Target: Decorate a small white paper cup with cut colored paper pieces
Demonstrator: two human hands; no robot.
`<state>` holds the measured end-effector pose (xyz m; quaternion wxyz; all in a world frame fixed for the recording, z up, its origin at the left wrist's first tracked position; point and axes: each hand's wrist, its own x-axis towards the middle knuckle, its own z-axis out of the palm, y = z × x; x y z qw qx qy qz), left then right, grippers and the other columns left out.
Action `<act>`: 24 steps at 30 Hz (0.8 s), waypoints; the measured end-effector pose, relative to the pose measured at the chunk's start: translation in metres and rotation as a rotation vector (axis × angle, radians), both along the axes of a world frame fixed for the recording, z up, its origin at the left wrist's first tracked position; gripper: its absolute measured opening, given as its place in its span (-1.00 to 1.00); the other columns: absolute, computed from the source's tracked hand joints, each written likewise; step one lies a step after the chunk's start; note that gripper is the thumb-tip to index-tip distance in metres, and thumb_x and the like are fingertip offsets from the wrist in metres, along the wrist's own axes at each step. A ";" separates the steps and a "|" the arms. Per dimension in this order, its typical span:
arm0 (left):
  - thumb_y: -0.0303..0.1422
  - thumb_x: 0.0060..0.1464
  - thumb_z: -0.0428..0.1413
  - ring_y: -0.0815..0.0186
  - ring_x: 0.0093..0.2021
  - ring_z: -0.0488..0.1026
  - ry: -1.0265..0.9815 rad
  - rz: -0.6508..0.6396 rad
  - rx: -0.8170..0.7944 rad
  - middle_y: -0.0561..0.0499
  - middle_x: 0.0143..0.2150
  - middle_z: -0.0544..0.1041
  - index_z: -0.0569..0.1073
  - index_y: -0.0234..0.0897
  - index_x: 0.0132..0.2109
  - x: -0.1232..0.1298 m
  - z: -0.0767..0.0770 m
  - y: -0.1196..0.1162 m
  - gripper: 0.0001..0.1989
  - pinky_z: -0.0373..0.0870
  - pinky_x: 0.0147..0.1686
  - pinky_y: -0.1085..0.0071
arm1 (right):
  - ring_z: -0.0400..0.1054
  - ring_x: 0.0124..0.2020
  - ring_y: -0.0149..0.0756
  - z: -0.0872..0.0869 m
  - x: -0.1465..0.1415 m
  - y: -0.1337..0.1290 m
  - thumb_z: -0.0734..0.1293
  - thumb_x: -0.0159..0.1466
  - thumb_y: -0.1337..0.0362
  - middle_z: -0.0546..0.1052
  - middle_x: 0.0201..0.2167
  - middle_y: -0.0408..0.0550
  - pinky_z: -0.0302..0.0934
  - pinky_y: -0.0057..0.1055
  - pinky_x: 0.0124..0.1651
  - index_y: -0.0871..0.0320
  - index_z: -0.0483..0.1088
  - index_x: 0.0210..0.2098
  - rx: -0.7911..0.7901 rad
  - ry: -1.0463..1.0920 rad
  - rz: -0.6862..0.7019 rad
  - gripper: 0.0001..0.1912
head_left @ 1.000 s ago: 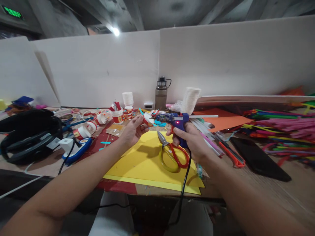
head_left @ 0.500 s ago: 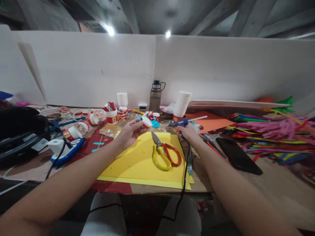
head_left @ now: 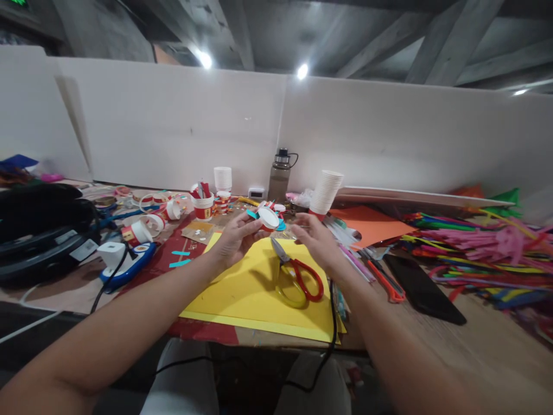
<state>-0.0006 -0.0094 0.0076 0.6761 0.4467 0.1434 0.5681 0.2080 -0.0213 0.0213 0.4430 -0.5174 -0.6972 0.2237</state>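
Now that my right hand (head_left: 318, 239), fingers parted, lacks the glue gun, my left hand (head_left: 237, 239) pinches the cup (head_left: 268, 218) between fingertips.

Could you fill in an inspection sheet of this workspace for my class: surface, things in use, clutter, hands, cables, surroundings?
Surface: yellow sheets lie on the table, by its front edge.
Things in use: a small red-and-white cup piece, held up; scissors resting on the yellow sheets.
Clutter: colourful fuzzy strips heaped at right, a black phone, a leaning cup stack.
Hands: left hand grips the cup piece; right hand is partly open, nothing visible in it.
Cables: a black cable passes over the front edge, right of the scissors.
Surroundings: white panels behind, a bottle before them, ceiling lights lit.
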 end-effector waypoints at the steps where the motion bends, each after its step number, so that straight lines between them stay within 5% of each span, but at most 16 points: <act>1: -0.40 -0.06 0.32 0.37 -0.22 0.54 -0.006 -0.002 0.003 -0.03 -0.19 0.60 0.56 -0.31 -0.18 0.000 0.000 0.000 -0.75 0.49 -0.18 0.49 | 0.39 -0.02 -0.17 0.002 -0.012 -0.006 0.27 0.25 0.02 0.42 0.08 0.13 0.34 -0.20 -0.04 0.16 0.22 0.14 0.007 0.060 0.088 -0.46; 7: -0.42 -0.07 0.31 0.39 -0.19 0.52 -0.031 -0.005 0.007 0.01 -0.10 0.59 0.51 -0.22 -0.01 0.001 0.001 0.000 -0.59 0.44 -0.17 0.51 | 0.40 -0.05 -0.19 0.008 -0.051 -0.019 0.38 0.15 0.13 0.36 0.15 0.11 0.38 -0.25 -0.14 0.07 0.18 0.18 0.050 0.185 0.206 -0.37; 15: -0.41 -0.08 0.32 0.36 -0.11 0.52 -0.016 -0.005 0.033 0.00 0.01 0.55 0.43 -0.12 0.11 0.004 0.000 -0.006 -0.43 0.44 -0.15 0.50 | 0.41 -0.08 -0.25 -0.001 -0.052 -0.022 0.36 0.18 0.19 0.39 0.08 0.04 0.36 -0.26 -0.06 0.05 0.28 0.06 0.128 0.275 0.181 -0.54; 24: -0.43 -0.06 0.28 0.35 -0.12 0.50 -0.031 -0.074 0.072 -0.04 -0.01 0.53 0.44 -0.18 0.09 0.003 -0.001 -0.009 -0.48 0.45 -0.15 0.49 | 0.39 -0.10 -0.24 -0.001 -0.052 -0.032 0.37 0.16 0.17 0.42 0.05 0.02 0.35 -0.23 -0.07 0.06 0.26 0.03 0.088 0.315 0.164 -0.55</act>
